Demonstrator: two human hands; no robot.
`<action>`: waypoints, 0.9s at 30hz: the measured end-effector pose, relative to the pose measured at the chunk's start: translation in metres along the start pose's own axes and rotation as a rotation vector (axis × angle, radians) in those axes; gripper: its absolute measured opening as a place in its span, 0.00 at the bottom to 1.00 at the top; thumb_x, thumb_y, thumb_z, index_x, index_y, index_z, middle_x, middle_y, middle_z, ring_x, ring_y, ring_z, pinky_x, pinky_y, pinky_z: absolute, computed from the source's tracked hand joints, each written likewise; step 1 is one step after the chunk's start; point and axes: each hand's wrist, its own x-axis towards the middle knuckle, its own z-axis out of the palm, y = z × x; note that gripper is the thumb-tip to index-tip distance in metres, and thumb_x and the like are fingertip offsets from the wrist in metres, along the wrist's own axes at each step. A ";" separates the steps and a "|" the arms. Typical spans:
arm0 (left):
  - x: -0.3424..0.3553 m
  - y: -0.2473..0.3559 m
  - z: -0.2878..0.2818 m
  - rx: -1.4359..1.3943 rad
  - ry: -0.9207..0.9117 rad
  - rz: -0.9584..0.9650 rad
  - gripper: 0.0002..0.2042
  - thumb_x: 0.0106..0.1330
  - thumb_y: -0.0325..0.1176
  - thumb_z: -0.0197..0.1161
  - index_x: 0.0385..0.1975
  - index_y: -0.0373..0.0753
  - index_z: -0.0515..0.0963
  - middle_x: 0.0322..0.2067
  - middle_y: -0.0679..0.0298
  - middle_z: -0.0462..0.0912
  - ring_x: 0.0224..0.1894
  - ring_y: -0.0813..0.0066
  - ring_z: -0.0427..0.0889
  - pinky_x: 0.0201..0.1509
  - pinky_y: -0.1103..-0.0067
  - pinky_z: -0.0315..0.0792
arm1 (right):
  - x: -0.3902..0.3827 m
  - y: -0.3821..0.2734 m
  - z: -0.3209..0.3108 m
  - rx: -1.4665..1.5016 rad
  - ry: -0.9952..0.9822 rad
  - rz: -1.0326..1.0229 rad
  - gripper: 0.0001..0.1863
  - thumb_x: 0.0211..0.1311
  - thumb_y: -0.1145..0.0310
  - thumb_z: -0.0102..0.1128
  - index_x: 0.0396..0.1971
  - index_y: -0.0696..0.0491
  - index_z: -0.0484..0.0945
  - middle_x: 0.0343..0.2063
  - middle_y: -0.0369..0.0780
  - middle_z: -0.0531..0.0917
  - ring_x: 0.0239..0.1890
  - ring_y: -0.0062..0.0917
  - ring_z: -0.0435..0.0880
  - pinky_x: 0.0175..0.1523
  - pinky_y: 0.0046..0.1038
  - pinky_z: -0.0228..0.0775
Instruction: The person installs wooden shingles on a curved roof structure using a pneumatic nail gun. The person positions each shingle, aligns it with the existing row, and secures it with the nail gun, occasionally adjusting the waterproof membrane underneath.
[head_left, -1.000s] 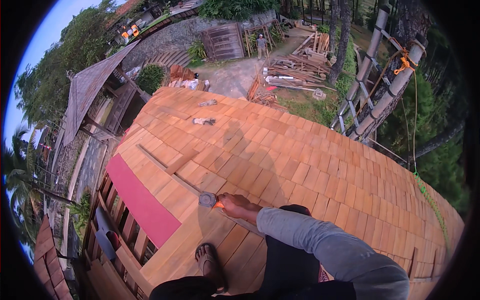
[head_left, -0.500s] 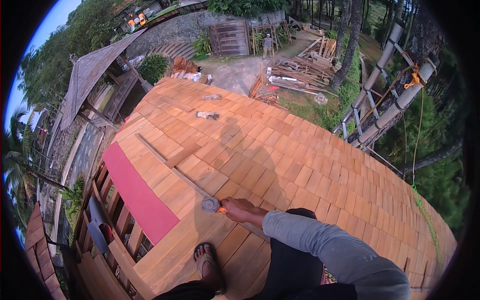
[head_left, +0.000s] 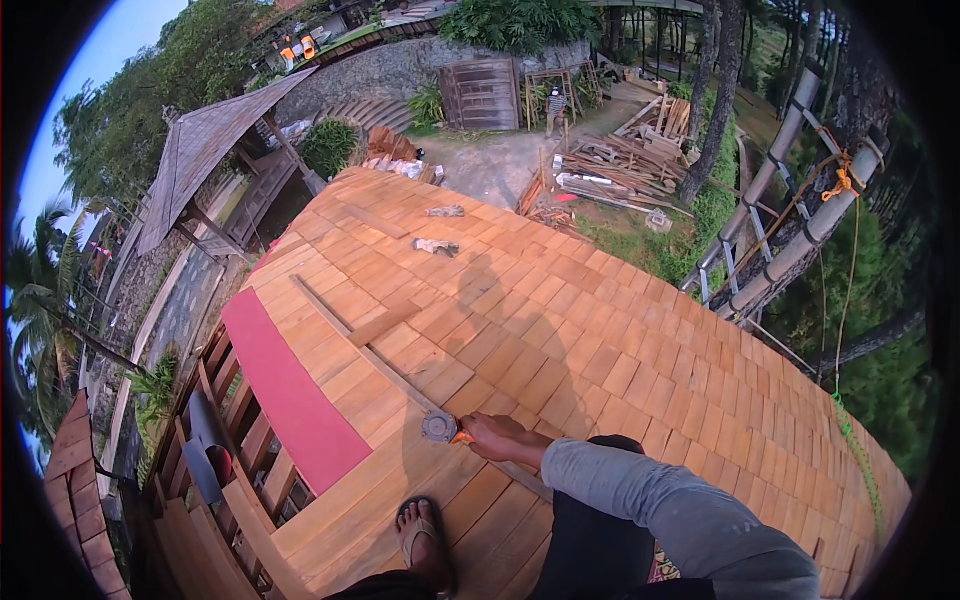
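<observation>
Passage: broad run of shingles, centre to right of frame, flat room for the hands.
Obstacles: long wooden strip, diagonal, left of centre; short board beside it; round-headed tool in right hand, centre; sandalled foot, lower centre; two pale crumpled pieces, upper centre; battens with gaps, lower left.

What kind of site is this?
Probably an outdoor building site, up at roof level: overlapping wooden shingles underfoot, bare wooden framing beside a red sheet, and a timber pile on the ground below.
</observation>
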 end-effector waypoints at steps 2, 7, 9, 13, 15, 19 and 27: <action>0.002 -0.003 0.003 -0.018 0.016 0.002 0.20 0.73 0.34 0.65 0.59 0.30 0.76 0.50 0.51 0.88 0.52 0.51 0.88 0.55 0.56 0.82 | 0.002 -0.001 0.000 -0.006 -0.036 0.053 0.22 0.66 0.66 0.61 0.60 0.49 0.75 0.54 0.47 0.82 0.55 0.48 0.86 0.55 0.51 0.80; 0.006 -0.019 0.001 -0.014 0.064 -0.039 0.20 0.73 0.33 0.65 0.59 0.29 0.76 0.50 0.52 0.88 0.51 0.51 0.88 0.54 0.55 0.83 | 0.001 -0.009 -0.005 -0.035 -0.052 0.065 0.23 0.67 0.65 0.62 0.61 0.49 0.75 0.58 0.46 0.81 0.58 0.46 0.85 0.58 0.49 0.80; 0.008 -0.050 -0.012 -0.001 0.090 -0.061 0.20 0.73 0.33 0.65 0.59 0.29 0.76 0.50 0.52 0.88 0.51 0.51 0.88 0.54 0.55 0.83 | -0.006 -0.011 -0.009 -0.027 -0.004 0.059 0.23 0.66 0.65 0.62 0.61 0.50 0.74 0.58 0.46 0.82 0.58 0.47 0.85 0.58 0.48 0.80; 0.023 -0.179 -0.056 0.064 0.162 -0.216 0.20 0.73 0.33 0.64 0.59 0.29 0.76 0.50 0.52 0.88 0.50 0.50 0.89 0.53 0.55 0.84 | -0.031 -0.014 -0.020 -0.086 -0.008 0.045 0.23 0.66 0.64 0.64 0.58 0.54 0.75 0.56 0.48 0.82 0.56 0.49 0.84 0.58 0.48 0.80; 0.021 -0.249 -0.087 0.385 0.315 -0.196 0.24 0.70 0.37 0.68 0.62 0.31 0.75 0.52 0.50 0.87 0.53 0.50 0.87 0.58 0.56 0.80 | -0.047 -0.019 -0.028 -0.093 0.122 -0.124 0.18 0.66 0.66 0.64 0.52 0.56 0.75 0.51 0.50 0.84 0.49 0.54 0.86 0.52 0.51 0.79; 0.026 -0.315 -0.106 0.852 0.503 0.059 0.41 0.60 0.48 0.79 0.71 0.35 0.70 0.58 0.45 0.85 0.56 0.45 0.86 0.60 0.58 0.78 | -0.063 -0.032 -0.042 -0.056 0.056 -0.035 0.19 0.61 0.73 0.69 0.50 0.60 0.74 0.48 0.54 0.83 0.51 0.57 0.83 0.53 0.50 0.77; 0.016 -0.318 -0.143 0.732 0.697 -0.126 0.29 0.60 0.55 0.79 0.52 0.37 0.87 0.56 0.43 0.85 0.54 0.45 0.86 0.56 0.57 0.79 | -0.061 -0.035 -0.034 -0.065 0.064 -0.097 0.20 0.60 0.71 0.74 0.46 0.62 0.74 0.43 0.57 0.83 0.49 0.58 0.83 0.52 0.49 0.76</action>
